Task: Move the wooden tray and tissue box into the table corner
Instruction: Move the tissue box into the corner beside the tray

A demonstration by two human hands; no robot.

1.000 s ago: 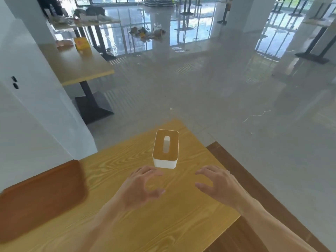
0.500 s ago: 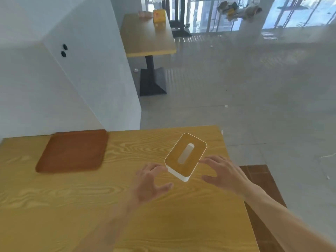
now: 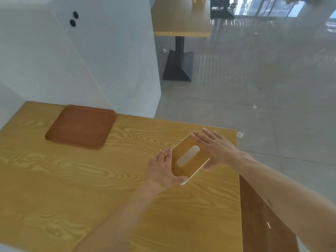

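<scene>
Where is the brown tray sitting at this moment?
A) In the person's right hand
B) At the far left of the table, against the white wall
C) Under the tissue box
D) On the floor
B: the tray lies flat on the table by the white wall, apart from both hands and the tissue box.

Reddish-brown tray (image 3: 80, 126); yellow wood-grain table (image 3: 72, 188); white wall (image 3: 45, 60).

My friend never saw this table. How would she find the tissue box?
Start at the big yellow wooden table beside the white wall. Look toward its right edge, where the left hand and right hand press either side of a small white tissue box with a wooden lid. Unlike the flat reddish-brown wooden tray, its top has a pale oval slot.
</scene>
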